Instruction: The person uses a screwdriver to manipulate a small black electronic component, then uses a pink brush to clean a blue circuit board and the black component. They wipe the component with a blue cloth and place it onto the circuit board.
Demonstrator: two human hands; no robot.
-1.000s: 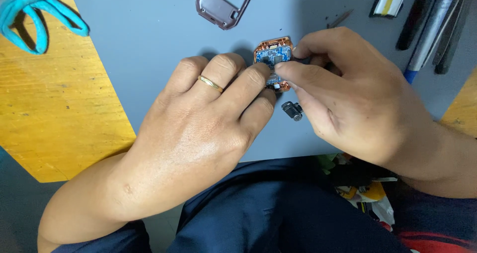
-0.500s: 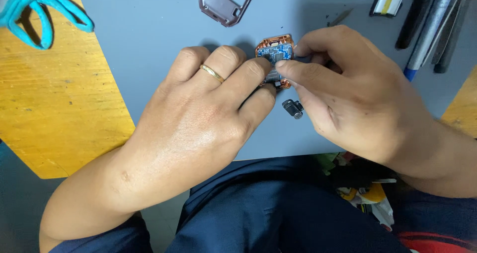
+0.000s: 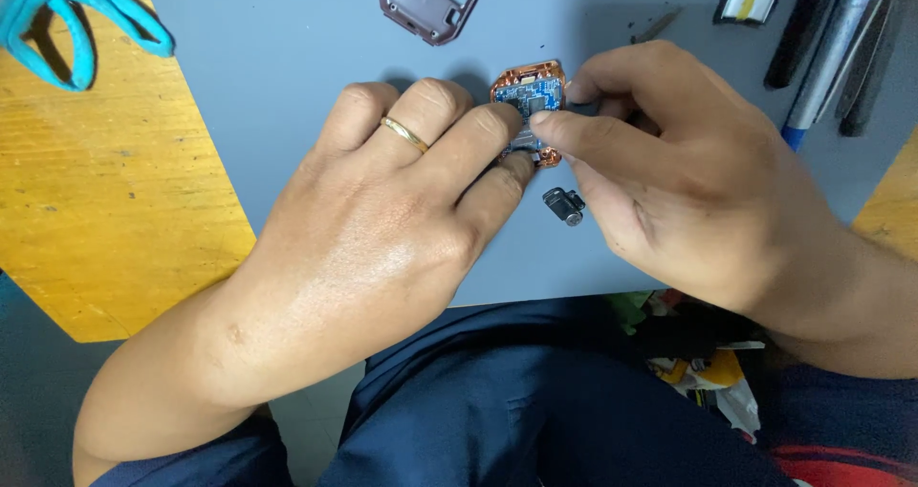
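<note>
Head view: both hands pinch a small circuit module on a grey mat.
Left hand (image 3: 382, 229), ring on one finger, and right hand (image 3: 688, 181) both grip the copper-edged blue circuit module (image 3: 529, 93) between fingertips. A small dark metal part (image 3: 563, 205) lies just below the right thumb; a purple frame (image 3: 430, 0) lies beyond the left fingers.

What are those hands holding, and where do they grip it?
A small circuit board with a copper-coloured rim. The left hand pinches its lower left edge; the right hand grips its right side with thumb and forefinger.
</note>
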